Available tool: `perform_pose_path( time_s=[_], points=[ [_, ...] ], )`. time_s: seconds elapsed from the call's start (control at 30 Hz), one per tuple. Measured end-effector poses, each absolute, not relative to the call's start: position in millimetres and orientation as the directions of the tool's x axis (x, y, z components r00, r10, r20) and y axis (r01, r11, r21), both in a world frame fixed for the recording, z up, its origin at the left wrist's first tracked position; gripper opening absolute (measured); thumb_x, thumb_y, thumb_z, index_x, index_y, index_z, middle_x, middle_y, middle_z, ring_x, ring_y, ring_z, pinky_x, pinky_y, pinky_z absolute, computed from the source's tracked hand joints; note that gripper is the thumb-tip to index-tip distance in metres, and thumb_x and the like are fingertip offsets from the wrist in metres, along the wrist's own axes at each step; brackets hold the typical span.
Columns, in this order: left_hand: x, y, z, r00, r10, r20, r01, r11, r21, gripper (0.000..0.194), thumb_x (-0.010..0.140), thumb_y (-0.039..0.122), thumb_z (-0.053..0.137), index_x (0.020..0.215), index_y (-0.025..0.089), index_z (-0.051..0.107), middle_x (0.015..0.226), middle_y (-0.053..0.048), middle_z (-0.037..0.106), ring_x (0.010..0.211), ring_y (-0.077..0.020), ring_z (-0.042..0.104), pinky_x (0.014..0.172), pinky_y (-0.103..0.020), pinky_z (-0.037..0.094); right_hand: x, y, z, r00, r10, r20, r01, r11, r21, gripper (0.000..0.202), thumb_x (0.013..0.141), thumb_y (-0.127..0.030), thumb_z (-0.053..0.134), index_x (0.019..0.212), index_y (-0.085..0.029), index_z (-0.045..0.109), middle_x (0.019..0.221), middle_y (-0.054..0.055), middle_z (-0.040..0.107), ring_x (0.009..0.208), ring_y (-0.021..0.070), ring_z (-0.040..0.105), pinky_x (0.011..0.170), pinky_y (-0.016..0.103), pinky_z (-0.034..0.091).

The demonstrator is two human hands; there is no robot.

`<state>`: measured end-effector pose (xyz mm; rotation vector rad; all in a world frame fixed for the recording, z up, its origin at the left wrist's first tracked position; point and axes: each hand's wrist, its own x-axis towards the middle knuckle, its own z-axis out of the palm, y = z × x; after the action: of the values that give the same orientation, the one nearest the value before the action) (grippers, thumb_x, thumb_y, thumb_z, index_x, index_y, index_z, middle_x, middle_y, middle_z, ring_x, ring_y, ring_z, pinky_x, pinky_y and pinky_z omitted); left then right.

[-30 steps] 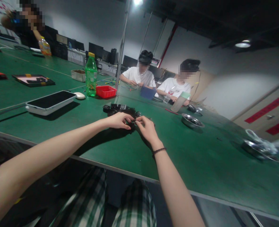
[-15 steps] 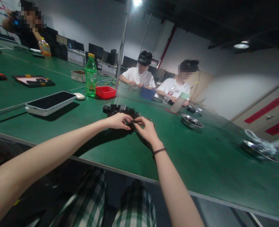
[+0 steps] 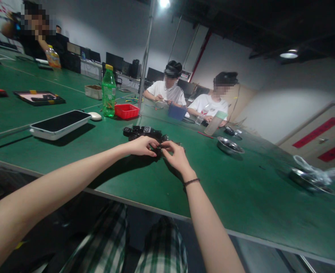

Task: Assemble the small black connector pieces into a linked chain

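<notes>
My left hand (image 3: 144, 146) and my right hand (image 3: 175, 153) meet at the middle of the green table (image 3: 144, 185). Between their fingertips is a small black part (image 3: 159, 147), pinched from both sides; its kind is too small to make out. Just behind and beneath the fingers lies a pile of black plastic pieces (image 3: 144, 131), partly covered by my left hand. Some of these pieces have pale markings on top. A dark band circles my right wrist.
Left of the pile are a white-edged device (image 3: 61, 124), a white mouse (image 3: 95, 116), a green bottle (image 3: 108, 93) and a red tray (image 3: 127, 112). Metal bowls (image 3: 230, 146) stand to the right, one holding a plastic bag (image 3: 318, 174). Two people in white shirts sit across the table.
My hands stay almost in the same place, fingertips still together on the small black part. Across the table, a person in white has shifted their hands slightly.
</notes>
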<state>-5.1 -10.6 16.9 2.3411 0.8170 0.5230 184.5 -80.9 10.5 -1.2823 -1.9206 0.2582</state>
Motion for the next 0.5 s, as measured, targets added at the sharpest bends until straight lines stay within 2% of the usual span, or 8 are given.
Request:
perform_pose_path(
  time_s=[0.5],
  points=[
    [-6.0,-8.9,15.8,0.746,0.639,0.187,0.406,-0.660,0.632,0.052,0.068,0.035,0.070,0.116,0.016,0.064,0.105,-0.008,0.070,0.081,-0.0170,0.066,0.069,-0.024,0.048,184.3,-81.1,11.7,-0.169,0.856,0.489,0.718,0.447,-0.534,0.021,0.083,-0.019,0.053,0.100,-0.019,0.066,0.098,0.005,0.071,0.083,0.0169,0.067,0.082,0.032,0.053]
  ],
)
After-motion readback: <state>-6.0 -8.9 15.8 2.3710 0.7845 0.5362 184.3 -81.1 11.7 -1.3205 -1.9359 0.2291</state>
